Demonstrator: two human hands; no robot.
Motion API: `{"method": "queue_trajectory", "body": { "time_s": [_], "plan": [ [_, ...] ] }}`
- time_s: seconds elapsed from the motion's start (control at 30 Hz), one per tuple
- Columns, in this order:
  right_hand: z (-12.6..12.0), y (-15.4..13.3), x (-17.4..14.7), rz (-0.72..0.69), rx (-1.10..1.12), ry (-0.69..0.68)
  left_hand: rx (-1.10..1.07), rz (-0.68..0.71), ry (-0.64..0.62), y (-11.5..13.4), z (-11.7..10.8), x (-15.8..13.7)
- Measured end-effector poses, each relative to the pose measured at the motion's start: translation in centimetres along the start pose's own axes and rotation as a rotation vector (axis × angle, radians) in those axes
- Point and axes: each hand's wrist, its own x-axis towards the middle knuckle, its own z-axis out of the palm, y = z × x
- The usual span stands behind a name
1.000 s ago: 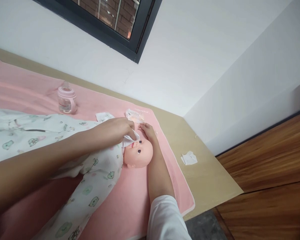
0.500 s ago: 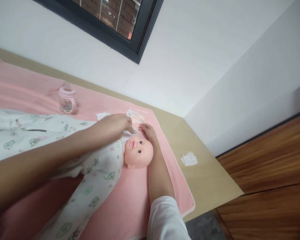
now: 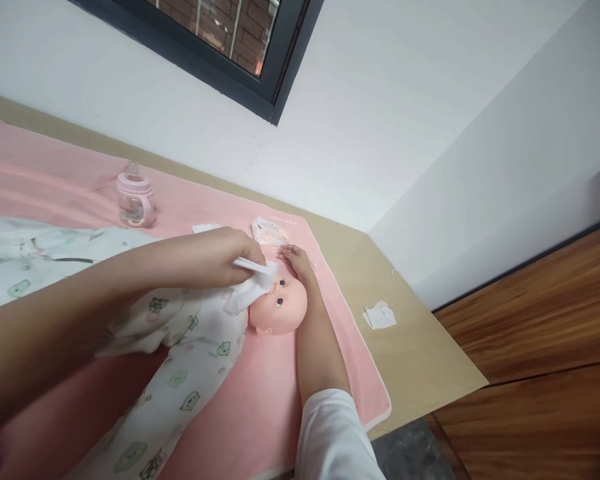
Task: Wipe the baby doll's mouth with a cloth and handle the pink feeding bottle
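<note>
A baby doll (image 3: 283,308) in a white sleepsuit (image 3: 185,373) with green animal prints lies on a pink mat (image 3: 240,413). Over its face my left hand (image 3: 237,257) is closed on a white wipe (image 3: 253,288), which covers the mouth and chin and hangs towards the neck. My right hand (image 3: 297,259) rests beyond the top of the head, fingers stretched and lightly spread, with the forearm alongside the head. Just past those fingertips lies a small clear packet (image 3: 270,231). Another piece of white cloth or tissue (image 3: 205,228) shows partly behind my left hand.
A pink baby bottle (image 3: 135,203) with a handle stands on the mat at the back left. A crumpled white tissue (image 3: 380,315) lies on the tan tabletop (image 3: 415,353) to the right. A white wall and dark window frame (image 3: 275,93) rise behind; wooden panelling (image 3: 540,313) stands at right.
The wipe in my left hand has been brought down over the doll's mouth and chin, more of it showing now. My right hand stays beside the head.
</note>
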Motion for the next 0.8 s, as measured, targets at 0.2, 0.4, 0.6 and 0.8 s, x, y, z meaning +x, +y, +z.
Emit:
{"method": "queue_trajectory", "body": {
  "time_s": [0.2, 0.4, 0.6, 0.8],
  "plan": [
    [0.0, -0.2, -0.2, 0.0, -0.01, -0.003, -0.021, -0.032, -0.131, -0.5, 1.4, 1.0],
    [0.1, -0.2, -0.3, -0.007, -0.008, -0.003, -0.007, -0.067, -0.081, -0.6, 1.9, 1.0],
    [0.0, -0.4, -0.3, -0.013, -0.016, -0.009, 0.02, -0.11, -0.105, -0.4, 1.8, 0.9],
    [0.1, -0.6, -0.6, -0.007, -0.018, -0.007, 0.04, -0.147, -0.114, -0.2, 1.8, 0.8]
  ]
}}
